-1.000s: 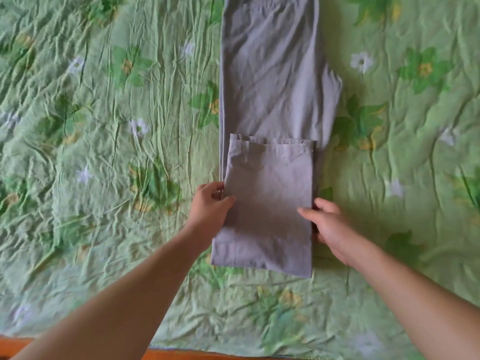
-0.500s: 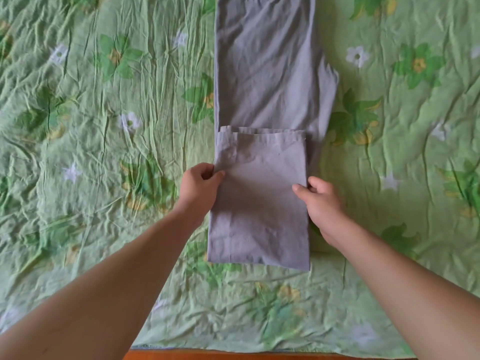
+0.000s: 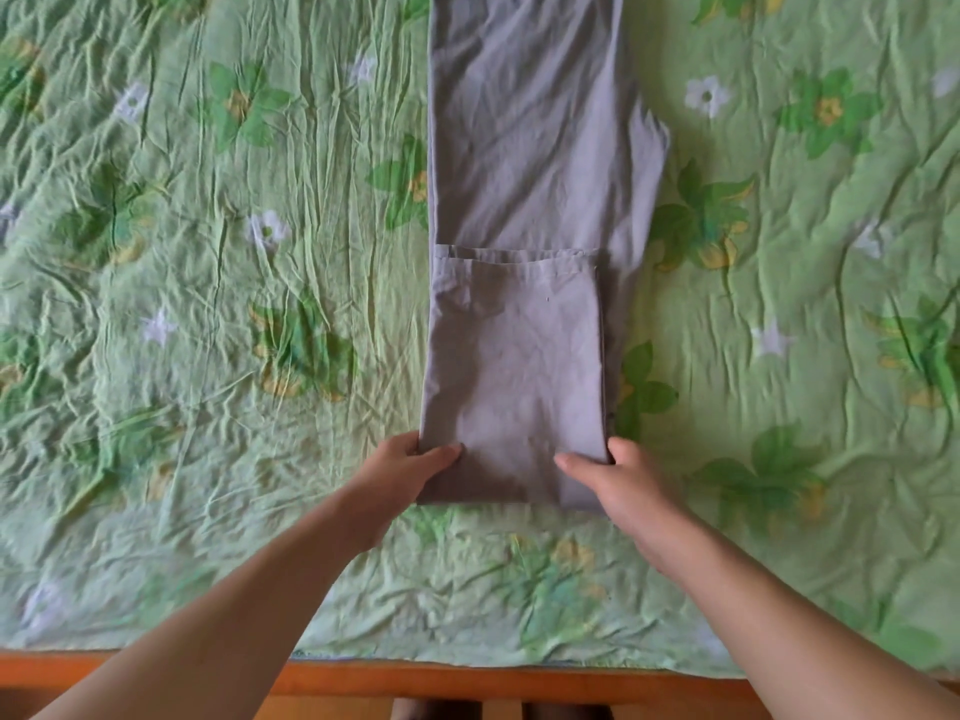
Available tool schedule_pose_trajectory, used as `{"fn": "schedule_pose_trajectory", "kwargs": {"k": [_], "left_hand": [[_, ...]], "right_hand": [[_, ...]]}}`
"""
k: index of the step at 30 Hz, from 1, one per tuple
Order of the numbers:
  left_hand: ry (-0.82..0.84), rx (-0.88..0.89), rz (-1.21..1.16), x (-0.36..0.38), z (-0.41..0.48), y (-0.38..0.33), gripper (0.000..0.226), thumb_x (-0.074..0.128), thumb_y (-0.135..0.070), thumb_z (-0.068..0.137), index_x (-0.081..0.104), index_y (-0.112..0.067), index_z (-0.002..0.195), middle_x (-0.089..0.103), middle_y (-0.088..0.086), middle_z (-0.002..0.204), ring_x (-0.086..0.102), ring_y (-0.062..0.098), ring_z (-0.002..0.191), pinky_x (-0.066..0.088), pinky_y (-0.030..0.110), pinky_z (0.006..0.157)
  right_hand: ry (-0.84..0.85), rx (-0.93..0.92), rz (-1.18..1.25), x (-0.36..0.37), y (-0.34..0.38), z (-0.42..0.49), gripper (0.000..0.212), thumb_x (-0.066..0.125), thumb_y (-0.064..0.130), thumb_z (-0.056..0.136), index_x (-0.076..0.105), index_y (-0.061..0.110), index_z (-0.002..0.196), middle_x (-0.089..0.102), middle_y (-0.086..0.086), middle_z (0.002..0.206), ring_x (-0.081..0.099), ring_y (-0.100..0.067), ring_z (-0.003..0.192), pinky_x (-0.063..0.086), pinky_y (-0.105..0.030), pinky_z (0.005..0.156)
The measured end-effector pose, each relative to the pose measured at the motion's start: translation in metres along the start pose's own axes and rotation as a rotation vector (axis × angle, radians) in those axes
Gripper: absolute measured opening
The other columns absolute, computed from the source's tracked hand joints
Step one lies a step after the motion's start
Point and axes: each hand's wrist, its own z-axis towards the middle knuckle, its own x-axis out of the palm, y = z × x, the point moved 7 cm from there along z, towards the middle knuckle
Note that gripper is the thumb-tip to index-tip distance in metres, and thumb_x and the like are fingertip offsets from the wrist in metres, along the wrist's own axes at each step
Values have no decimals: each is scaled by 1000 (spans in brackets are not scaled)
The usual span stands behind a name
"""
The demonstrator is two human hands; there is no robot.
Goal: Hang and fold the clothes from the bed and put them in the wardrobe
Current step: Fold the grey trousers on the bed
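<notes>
Grey trousers [image 3: 524,163] lie flat on the bed [image 3: 208,304], long axis 12 to 6 o'clock, hem folded toward 12. Left hand [image 3: 400,470] and right hand [image 3: 623,480] pinch the fold.

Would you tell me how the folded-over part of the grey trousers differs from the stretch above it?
The folded-over part lies doubled on top, hem showing; the upper stretch lies directly on the bedspread. The left hand and right hand grip the folded-over part near its fold; the upper stretch is untouched. The upper stretch is wider and runs past the view's top. Both are plain grey cloth.
</notes>
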Motion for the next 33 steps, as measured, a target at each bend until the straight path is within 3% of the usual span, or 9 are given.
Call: {"fn": "schedule_pose_trajectory", "kwargs": {"k": [6,9,12,15,19,22,26,29,33], "left_hand": [[-12,102,-57,8,-13,15,18,70,-24,93,72,-7,100,77,8,94,71,21,87,59,38,83],[-31,94,154,16,-22,31,10,71,-26,93,72,-15,93,78,-2,82,73,13,77,60,27,67],[3,-1,250,28,-30,60,14,68,-22,95,69,-10,103,76,4,91,74,16,80,62,33,69],[21,-25,371,28,-32,59,16,64,-26,96,67,-12,103,74,6,90,73,19,76,60,32,62],[-138,123,616,-1,-14,2,16,65,-35,93,69,-22,84,64,-5,66,57,12,53,40,21,48],[-226,216,498,-10,4,-45,15,66,-32,94,67,-24,81,59,-8,61,48,0,41,34,15,39],[-272,303,298,-4,18,-88,17,64,-32,94,69,-15,92,69,9,77,58,17,64,48,33,60],[-289,349,288,1,18,-109,25,63,-28,93,66,-4,94,59,12,72,49,17,63,39,32,59],[-305,475,173,-13,12,-162,26,63,-27,94,59,-3,87,55,6,72,48,16,63,37,29,57]], "right_hand": [[63,65,137,-2,-28,-4,28,81,30,83,65,9,93,75,0,73,66,-10,53,45,-24,44],[54,104,31,-4,-53,-12,30,81,34,83,62,11,90,74,-4,79,70,-16,65,50,-26,49],[93,144,-175,-4,-81,-26,38,77,44,84,57,12,87,68,-10,86,67,-24,73,51,-33,55],[99,81,-405,-9,-75,-26,47,72,57,82,54,13,78,60,-4,76,62,-22,68,44,-32,57],[-10,-121,-467,-23,-11,-7,63,58,72,58,68,15,82,70,-2,81,68,-21,76,56,-37,71],[-35,-149,-318,-31,36,19,56,61,65,57,67,17,84,73,3,83,69,-22,81,55,-40,78],[-110,-222,-208,-31,82,46,34,69,41,75,63,9,86,71,-6,83,68,-28,80,54,-44,76],[-139,-313,-92,-30,103,46,16,71,16,87,58,8,80,67,-8,76,62,-20,70,48,-38,65],[-183,-438,118,-55,151,40,24,69,22,84,56,2,83,65,-24,78,54,-15,66,42,-33,60]]}}
